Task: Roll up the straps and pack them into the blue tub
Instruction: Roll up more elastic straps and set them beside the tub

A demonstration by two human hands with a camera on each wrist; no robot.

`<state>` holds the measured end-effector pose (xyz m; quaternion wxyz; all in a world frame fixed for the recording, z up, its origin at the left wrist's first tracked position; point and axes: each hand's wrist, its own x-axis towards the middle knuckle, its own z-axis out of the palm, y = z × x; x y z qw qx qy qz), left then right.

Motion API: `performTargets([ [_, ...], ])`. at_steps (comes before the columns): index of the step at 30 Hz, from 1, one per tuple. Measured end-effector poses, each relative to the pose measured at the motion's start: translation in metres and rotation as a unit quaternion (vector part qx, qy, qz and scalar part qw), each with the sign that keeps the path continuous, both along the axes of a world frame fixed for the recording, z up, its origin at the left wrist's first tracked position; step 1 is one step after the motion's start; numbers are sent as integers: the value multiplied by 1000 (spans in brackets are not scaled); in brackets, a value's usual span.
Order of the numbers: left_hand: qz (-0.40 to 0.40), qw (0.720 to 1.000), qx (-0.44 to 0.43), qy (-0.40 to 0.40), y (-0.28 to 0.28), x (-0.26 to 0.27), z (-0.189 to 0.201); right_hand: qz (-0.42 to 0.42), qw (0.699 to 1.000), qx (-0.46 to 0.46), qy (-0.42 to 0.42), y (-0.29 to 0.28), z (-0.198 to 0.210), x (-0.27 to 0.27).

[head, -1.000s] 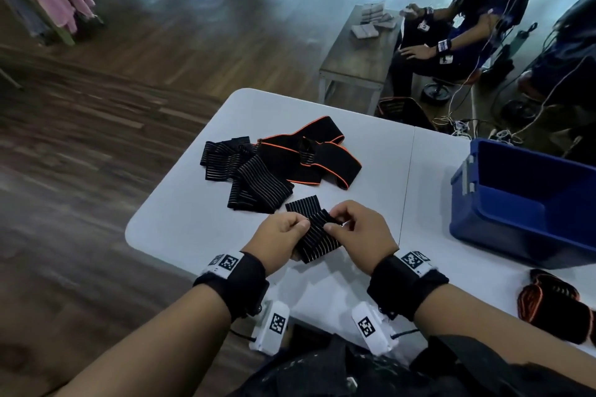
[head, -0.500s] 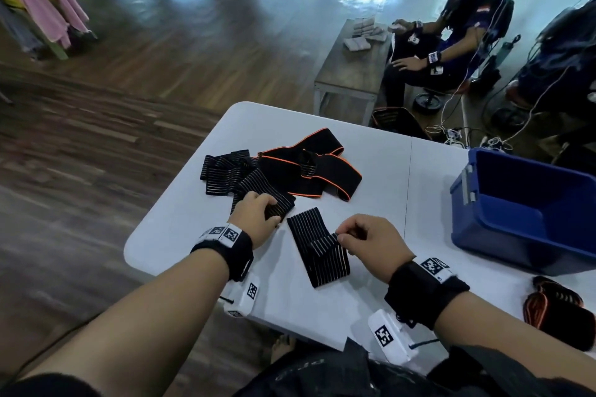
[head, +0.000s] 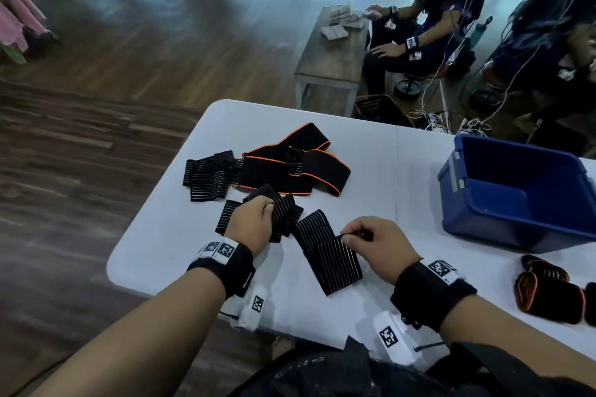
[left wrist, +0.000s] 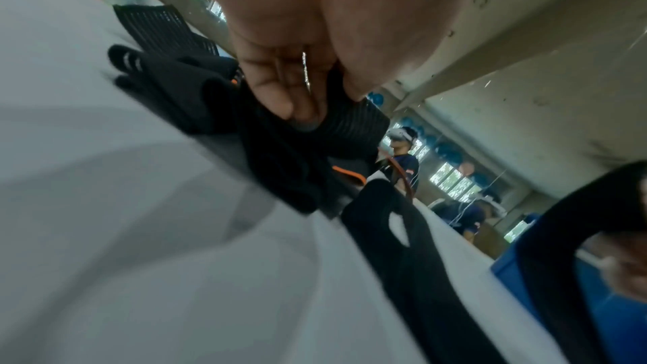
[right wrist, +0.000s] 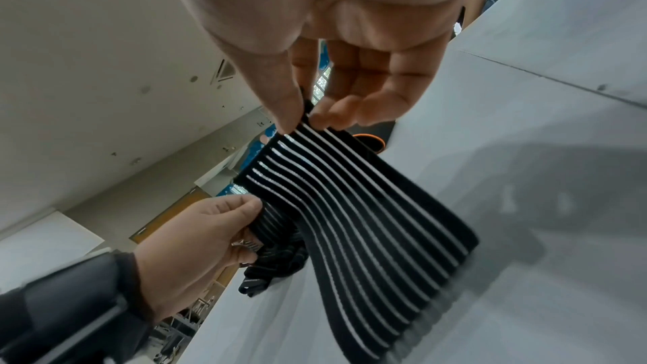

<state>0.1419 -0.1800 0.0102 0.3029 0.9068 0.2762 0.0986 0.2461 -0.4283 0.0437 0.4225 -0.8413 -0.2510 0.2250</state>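
Though head view blurs it, right hand (right wrist: pixel 308 65) pinches striped strap (right wrist: pixel 353 204).

A recording room rather than a home: seated people (head: pixel 432 19) wear wired wrist trackers, cables (head: pixel 451 126) trail over wood flooring (head: pixel 96 145), with plain folding counters (head: pixel 371 151).

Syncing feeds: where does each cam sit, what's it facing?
Head: above, looks down at white table, blue tub; both forearms show.
Left wrist: under left hand, along its fingers gripping a strap from the pile.
Right wrist: under right hand, pinching the striped strap.
Shared: that strap, head and right-wrist.
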Motion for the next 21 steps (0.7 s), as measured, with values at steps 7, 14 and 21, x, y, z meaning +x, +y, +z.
performTargets([
  [7,-33,996,-81,-26,-6,-3,30,-3,999,24,22,17,9,6],
  [14,37,997,-16,65,9,-7,5,25,999,19,27,17,5,6],
  [21,15,984,89,154,4,-17,-14,29,999,-2,41,5,0,4],
])
